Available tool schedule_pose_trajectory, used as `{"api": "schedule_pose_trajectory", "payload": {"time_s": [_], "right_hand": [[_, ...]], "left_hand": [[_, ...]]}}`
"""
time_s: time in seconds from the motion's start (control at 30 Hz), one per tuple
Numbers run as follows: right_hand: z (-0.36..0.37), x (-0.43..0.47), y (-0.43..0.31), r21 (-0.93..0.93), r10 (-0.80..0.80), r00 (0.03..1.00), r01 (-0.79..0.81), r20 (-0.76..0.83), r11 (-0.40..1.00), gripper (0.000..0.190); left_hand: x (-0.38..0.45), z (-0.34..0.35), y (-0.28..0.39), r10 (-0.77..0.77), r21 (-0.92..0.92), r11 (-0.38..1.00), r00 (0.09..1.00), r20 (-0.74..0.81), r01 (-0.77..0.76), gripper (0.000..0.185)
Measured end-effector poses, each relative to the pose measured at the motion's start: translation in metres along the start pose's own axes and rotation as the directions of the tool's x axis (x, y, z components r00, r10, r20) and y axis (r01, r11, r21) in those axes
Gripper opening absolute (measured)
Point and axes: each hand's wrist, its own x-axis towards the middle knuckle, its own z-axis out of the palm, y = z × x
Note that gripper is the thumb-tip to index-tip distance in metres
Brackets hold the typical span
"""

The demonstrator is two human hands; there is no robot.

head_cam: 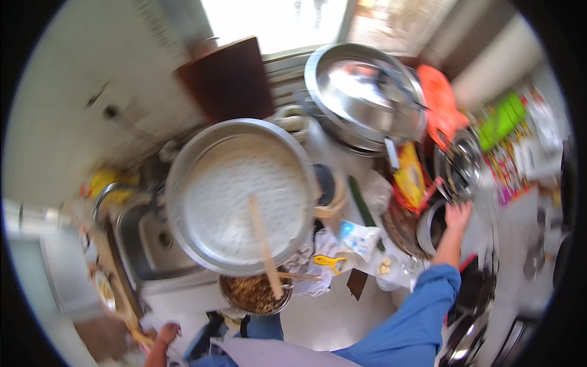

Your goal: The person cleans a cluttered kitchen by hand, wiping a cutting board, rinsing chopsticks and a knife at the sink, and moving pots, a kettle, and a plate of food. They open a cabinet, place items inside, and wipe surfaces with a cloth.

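My right hand (457, 214) reaches out at the right, fingers stretched over the rim of a metal pot (426, 227). Just beyond the fingertips is a metal bowl (465, 160) with utensils in it; blur hides whether I grip a handle there. Low at the left hangs my left hand (168, 332), fingers loosely curled, with nothing visible in it. Before me stands a large metal basin (172, 197) of whitish, bubbly liquid. A wooden stick (263, 243) slants over its near rim. Below the basin sits a metal bowl of brown crumbly food (250, 293), with chopsticks (300, 276) across it.
A sink (133, 247) with a faucet lies left of the basin. A lidded metal basin (316, 87) and a dark board (229, 82) stand near the window. On the counter are a cucumber (360, 199), a yellow peeler (329, 261), garlic cloves (384, 266) and a red bag (438, 101).
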Motion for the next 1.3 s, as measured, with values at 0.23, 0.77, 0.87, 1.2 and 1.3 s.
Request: {"api": "schedule_pose_trajectory", "payload": {"time_s": [0.23,0.77,0.87,1.2,1.3], "right_hand": [[0.021,-0.016,-0.025,-0.009,0.007,0.997,-0.008,-0.080,1.000,0.097],[0.006,-0.421,0.205,-0.973,0.461,0.879,0.012,0.119,0.230,0.047],[0.005,-0.495,0.253,-0.983,0.655,0.739,0.180,0.155,0.030,0.046],[-0.050,-0.691,0.325,-0.558,0.861,0.507,0.729,0.051,-0.396,0.044],[-0.064,-0.736,0.328,-0.261,0.910,0.414,0.876,-0.025,-0.406,0.044]], "left_hand": [[-0.023,0.017,0.019,-0.030,-0.251,0.968,0.998,-0.063,0.013,0.027],[-0.030,0.070,-0.017,-0.146,-0.176,0.975,0.989,-0.029,0.139,0.056],[-0.038,0.098,-0.053,0.024,-0.222,0.961,0.849,-0.528,-0.165,0.026],[-0.090,0.145,-0.316,-0.130,-0.380,0.925,0.928,-0.348,-0.013,0.014],[-0.113,0.212,-0.423,-0.192,-0.430,0.901,0.943,-0.273,0.059,0.026]]}}
